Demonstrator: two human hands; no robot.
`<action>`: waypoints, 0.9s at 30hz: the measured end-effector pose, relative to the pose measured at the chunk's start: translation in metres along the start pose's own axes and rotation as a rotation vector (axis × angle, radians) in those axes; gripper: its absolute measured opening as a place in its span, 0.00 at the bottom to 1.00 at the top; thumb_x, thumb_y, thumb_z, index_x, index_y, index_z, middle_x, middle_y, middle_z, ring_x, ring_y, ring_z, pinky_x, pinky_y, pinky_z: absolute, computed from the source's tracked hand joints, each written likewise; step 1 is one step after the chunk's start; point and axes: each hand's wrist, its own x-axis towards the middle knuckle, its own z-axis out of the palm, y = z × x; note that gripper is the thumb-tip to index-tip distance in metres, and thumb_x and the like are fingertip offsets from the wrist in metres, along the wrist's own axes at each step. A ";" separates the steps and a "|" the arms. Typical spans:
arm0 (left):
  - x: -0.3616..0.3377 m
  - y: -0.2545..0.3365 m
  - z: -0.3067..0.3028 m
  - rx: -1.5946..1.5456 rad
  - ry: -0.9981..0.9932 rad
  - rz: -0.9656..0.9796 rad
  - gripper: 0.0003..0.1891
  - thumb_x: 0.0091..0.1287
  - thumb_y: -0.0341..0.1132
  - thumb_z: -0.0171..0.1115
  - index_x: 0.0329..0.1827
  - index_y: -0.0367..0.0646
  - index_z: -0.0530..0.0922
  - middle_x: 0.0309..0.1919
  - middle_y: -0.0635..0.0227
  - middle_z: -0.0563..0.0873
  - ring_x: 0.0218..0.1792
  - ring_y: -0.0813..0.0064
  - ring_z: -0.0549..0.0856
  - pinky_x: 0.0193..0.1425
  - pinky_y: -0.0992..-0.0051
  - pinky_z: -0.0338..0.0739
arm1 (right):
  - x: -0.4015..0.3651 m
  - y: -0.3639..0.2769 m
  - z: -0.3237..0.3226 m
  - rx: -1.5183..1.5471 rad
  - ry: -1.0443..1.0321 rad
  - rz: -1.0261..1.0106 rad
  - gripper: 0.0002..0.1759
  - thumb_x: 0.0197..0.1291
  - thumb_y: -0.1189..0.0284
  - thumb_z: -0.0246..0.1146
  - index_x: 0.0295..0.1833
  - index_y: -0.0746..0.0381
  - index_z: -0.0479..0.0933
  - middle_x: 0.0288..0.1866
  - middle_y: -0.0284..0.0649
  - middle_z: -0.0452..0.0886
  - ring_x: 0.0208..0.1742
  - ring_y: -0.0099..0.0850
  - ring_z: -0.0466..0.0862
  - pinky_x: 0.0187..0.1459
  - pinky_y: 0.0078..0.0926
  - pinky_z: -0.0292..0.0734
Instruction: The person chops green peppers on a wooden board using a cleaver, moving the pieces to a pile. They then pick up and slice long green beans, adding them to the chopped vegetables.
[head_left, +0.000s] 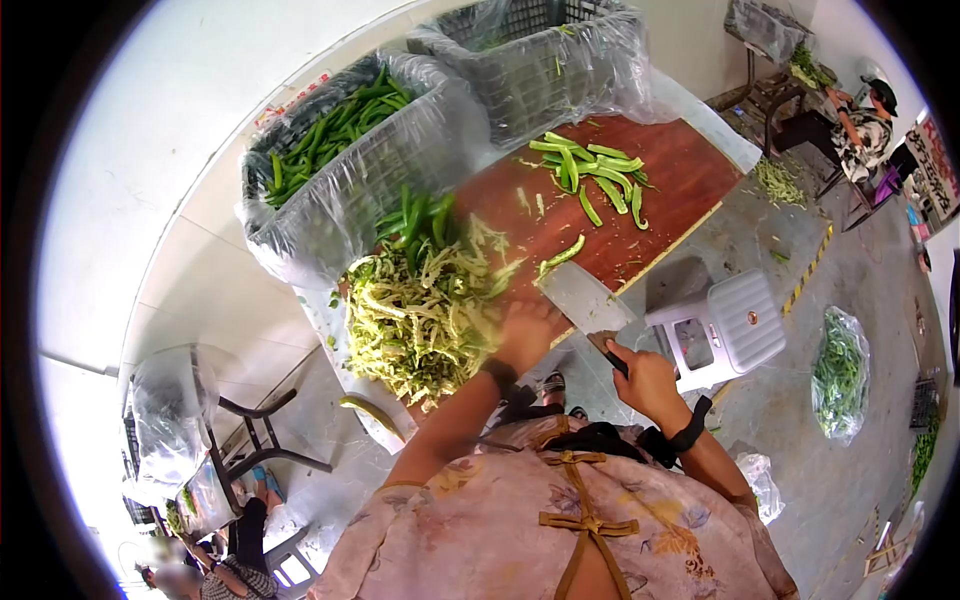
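Note:
My right hand (pixel 648 380) is wrapped round the black handle of a cleaver (pixel 590 300), whose broad blade lies over the front edge of the red-brown board (pixel 640 255). One green pepper piece (pixel 563 253) is by the blade's tip. My left hand (pixel 527 333) is low over the board, left of the blade; its fingers are smeared by motion. Beside it is a big heap of pale pepper cores and seeds (pixel 425 320), with whole green peppers (pixel 415 218) behind it. Split green peppers (pixel 595 168) lie at the back of the board.
A lined crate (pixel 365 185) of green peppers and another lined crate (pixel 560 85) stand behind the board. To the right are a white stool (pixel 745 325) and a bag of greens (pixel 840 375). People sit at far right and lower left.

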 end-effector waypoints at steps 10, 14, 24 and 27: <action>0.002 -0.004 0.011 0.029 0.147 0.032 0.17 0.55 0.34 0.58 0.48 0.55 0.83 0.36 0.70 0.83 0.41 0.66 0.81 0.48 0.63 0.68 | 0.019 0.002 0.003 0.038 0.035 -0.022 0.24 0.51 0.71 0.64 0.57 0.52 0.80 0.25 0.53 0.80 0.27 0.53 0.80 0.31 0.48 0.75; 0.002 -0.003 0.006 0.009 0.120 0.046 0.17 0.58 0.32 0.53 0.49 0.44 0.82 0.34 0.70 0.83 0.43 0.69 0.79 0.51 0.67 0.67 | 0.011 0.010 0.006 0.028 0.049 -0.066 0.24 0.50 0.71 0.64 0.57 0.54 0.80 0.25 0.53 0.79 0.27 0.53 0.80 0.32 0.47 0.75; 0.005 -0.004 0.015 0.019 0.172 0.017 0.12 0.61 0.41 0.58 0.43 0.49 0.84 0.36 0.68 0.83 0.42 0.66 0.81 0.47 0.63 0.70 | 0.089 -0.021 0.008 0.025 0.104 -0.127 0.24 0.51 0.71 0.64 0.58 0.56 0.79 0.34 0.53 0.83 0.34 0.51 0.83 0.37 0.46 0.78; 0.006 -0.007 0.015 0.051 0.158 0.050 0.13 0.61 0.44 0.59 0.41 0.46 0.84 0.37 0.66 0.83 0.42 0.65 0.81 0.47 0.63 0.70 | 0.096 -0.021 -0.004 0.090 0.229 -0.102 0.24 0.51 0.72 0.65 0.57 0.57 0.79 0.36 0.53 0.84 0.36 0.51 0.83 0.38 0.43 0.79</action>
